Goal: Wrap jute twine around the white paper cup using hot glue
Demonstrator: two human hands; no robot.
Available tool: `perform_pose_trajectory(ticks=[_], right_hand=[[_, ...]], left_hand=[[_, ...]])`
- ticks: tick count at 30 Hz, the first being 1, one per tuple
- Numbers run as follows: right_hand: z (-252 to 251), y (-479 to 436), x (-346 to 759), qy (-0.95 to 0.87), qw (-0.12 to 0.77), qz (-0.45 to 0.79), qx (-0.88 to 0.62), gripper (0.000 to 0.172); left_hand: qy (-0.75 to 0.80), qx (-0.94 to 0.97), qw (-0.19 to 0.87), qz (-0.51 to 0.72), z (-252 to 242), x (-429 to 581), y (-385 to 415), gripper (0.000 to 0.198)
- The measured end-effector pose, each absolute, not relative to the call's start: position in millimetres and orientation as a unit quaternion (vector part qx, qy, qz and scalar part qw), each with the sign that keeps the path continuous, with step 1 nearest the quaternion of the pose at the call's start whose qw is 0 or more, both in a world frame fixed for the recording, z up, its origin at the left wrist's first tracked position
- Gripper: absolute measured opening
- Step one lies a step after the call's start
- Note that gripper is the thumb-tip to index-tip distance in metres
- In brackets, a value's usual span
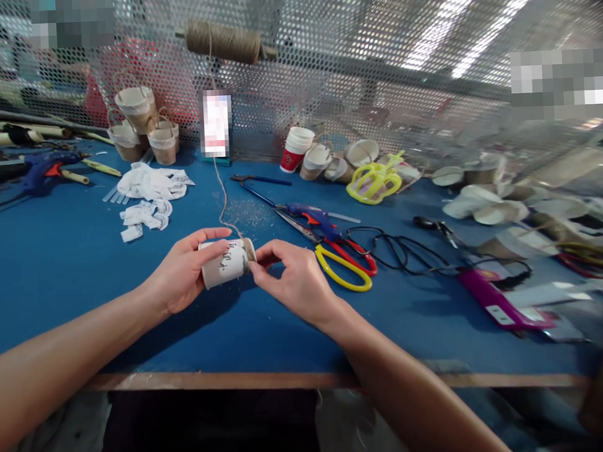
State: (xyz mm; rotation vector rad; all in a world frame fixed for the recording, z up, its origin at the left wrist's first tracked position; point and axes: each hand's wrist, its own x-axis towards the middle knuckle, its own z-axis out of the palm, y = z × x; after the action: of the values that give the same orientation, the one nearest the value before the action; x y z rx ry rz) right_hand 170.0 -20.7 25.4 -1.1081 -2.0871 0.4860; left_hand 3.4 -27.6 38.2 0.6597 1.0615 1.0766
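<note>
My left hand [188, 267] is closed around a white paper cup [224, 264] with dark characters on its side. The cup lies tilted sideways above the blue table. Brown twine [223, 196] is wound around the cup's right end. My right hand [293, 273] pinches at that wound end, thumb and forefinger pressed against the twine. From there the strand runs up and back, past a phone-like screen, to a twine spool [223, 41] on a rod by the mesh. What lies under the right fingertips is partly hidden.
Yellow-and-red-handled scissors [343, 267] and a blue glue gun [314, 219] lie right of my hands, with a black cable. Pliers [264, 181] lie behind. White scraps [152, 182], twine-wrapped cups [135, 110], stacked paper cups [297, 148] and a purple power strip [502, 304] surround the workspace.
</note>
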Motion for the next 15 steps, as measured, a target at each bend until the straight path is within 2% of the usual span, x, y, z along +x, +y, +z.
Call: perform_pose_trajectory(ticks=[15], right_hand=[[25.5, -19.6, 169.7, -0.805, 0.359, 0.182, -0.435, 0.006]], left_hand=[[0.456, 0.349, 0.656, 0.49, 32.3, 5.9, -29.6, 0.025]])
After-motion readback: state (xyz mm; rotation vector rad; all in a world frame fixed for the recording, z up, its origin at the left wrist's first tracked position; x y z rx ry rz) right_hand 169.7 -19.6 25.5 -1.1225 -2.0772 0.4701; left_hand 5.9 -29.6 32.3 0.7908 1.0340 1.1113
